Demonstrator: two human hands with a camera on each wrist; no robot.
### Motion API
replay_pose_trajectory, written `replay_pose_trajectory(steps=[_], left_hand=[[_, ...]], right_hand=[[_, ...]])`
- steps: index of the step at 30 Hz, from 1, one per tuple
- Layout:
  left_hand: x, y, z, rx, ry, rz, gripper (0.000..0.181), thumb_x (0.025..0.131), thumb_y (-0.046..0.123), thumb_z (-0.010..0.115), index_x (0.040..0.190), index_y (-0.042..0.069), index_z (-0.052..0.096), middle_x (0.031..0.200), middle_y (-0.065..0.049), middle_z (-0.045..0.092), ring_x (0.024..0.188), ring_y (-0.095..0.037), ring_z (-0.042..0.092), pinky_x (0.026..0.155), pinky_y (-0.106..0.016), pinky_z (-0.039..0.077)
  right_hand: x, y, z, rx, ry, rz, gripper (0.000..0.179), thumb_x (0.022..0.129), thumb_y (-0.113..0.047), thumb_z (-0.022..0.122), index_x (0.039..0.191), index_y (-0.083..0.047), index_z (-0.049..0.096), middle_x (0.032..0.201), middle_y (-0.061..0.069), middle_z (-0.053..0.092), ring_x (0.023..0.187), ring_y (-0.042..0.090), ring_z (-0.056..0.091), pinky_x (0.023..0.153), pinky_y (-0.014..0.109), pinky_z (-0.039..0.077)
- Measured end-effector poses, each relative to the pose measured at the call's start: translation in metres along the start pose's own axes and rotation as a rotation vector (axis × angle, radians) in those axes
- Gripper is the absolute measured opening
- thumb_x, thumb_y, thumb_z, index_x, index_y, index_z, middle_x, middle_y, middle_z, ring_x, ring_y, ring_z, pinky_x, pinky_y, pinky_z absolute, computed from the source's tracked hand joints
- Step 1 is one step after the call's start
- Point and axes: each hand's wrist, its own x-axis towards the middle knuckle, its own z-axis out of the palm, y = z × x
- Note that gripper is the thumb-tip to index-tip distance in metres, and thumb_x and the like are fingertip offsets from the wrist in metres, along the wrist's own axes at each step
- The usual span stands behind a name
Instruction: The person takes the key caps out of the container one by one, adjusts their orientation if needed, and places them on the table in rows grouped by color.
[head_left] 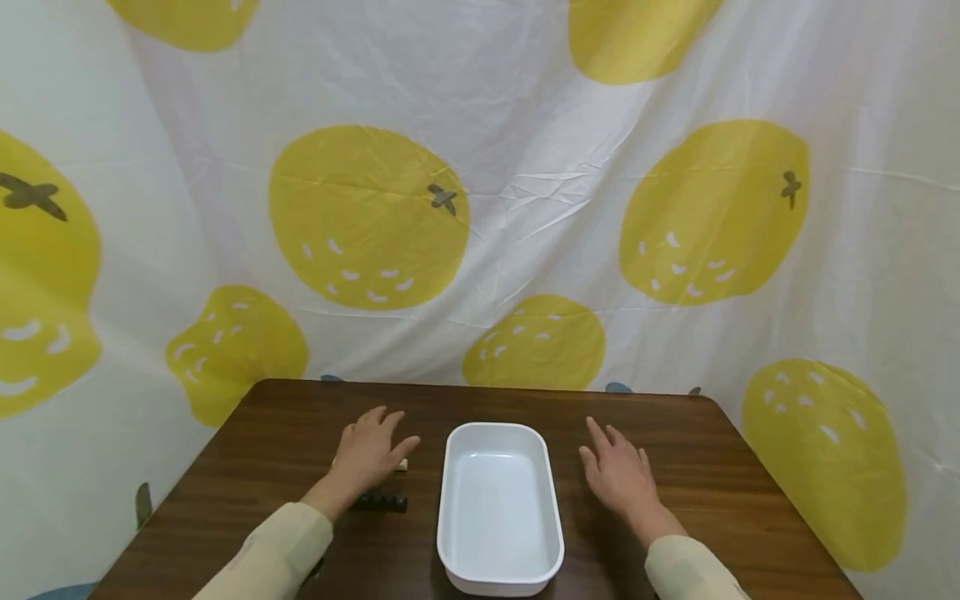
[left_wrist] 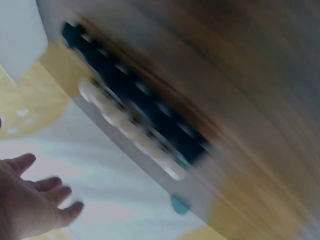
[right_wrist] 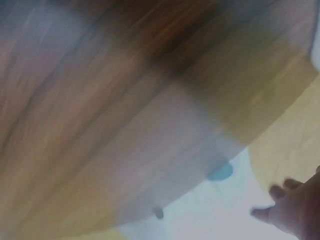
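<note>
A white rectangular dish [head_left: 498, 521] with rounded corners stands on the table between the two hands. To its left, my left hand [head_left: 367, 450] hovers with fingers spread, holding nothing. Partly hidden under that hand and forearm lie a black bumpy strip [head_left: 386, 502] and a cream one [head_left: 402, 465]. In the left wrist view the black strip [left_wrist: 135, 95] and the cream strip [left_wrist: 132, 130] lie side by side, blurred. On the dish's right, my right hand [head_left: 621, 473] reaches forward over the table, fingers loosely extended and nothing in them.
The dark wood-grain table [head_left: 712, 467] has rounded far corners. A white curtain [head_left: 525, 167] with yellow lemons hangs right behind its far edge. Part of a small dark object [head_left: 315, 571] shows beside the left sleeve.
</note>
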Motion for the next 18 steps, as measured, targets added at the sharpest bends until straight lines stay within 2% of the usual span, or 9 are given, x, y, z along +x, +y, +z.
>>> replay_pose_trajectory(steps=[3,7,12,18], left_hand=[[0.012,0.017,0.011,0.028,-0.03,-0.039,0.076,0.097,0.061,0.047,0.152,0.008,0.04,0.156,-0.029,0.026,0.145,-0.046,0.019,0.11,-0.068,0.014],[0.014,0.024,0.025,0.085,-0.068,-0.061,0.087,0.095,0.072,0.037,0.156,0.011,0.029,0.16,-0.028,0.012,0.148,-0.045,0.003,0.111,-0.069,-0.001],[0.01,0.023,0.034,0.12,-0.085,-0.062,0.09,0.093,0.076,0.032,0.156,0.012,0.03,0.161,-0.027,0.01,0.148,-0.044,0.001,0.11,-0.069,-0.003],[0.014,0.026,0.031,0.121,-0.08,-0.062,0.091,0.092,0.077,0.031,0.157,0.012,0.029,0.161,-0.027,0.01,0.148,-0.044,0.001,0.11,-0.068,-0.004]], right_hand=[[0.006,0.008,-0.001,-0.145,0.035,-0.024,0.062,0.104,-0.045,0.043,0.154,-0.009,0.035,0.154,0.031,0.027,0.141,0.05,0.022,0.107,0.074,0.006],[0.007,0.015,0.003,-0.205,0.011,-0.033,0.081,0.097,-0.068,0.036,0.155,-0.01,0.034,0.157,0.032,0.017,0.144,0.051,0.011,0.105,0.075,-0.002],[0.003,0.014,0.005,-0.193,-0.058,0.0,0.089,0.094,-0.074,0.032,0.155,-0.009,0.031,0.157,0.034,0.014,0.144,0.053,0.007,0.104,0.076,-0.004],[0.004,0.012,-0.002,-0.18,-0.065,0.019,0.089,0.095,-0.073,0.03,0.156,-0.009,0.028,0.157,0.034,0.012,0.144,0.054,0.006,0.104,0.076,-0.004]])
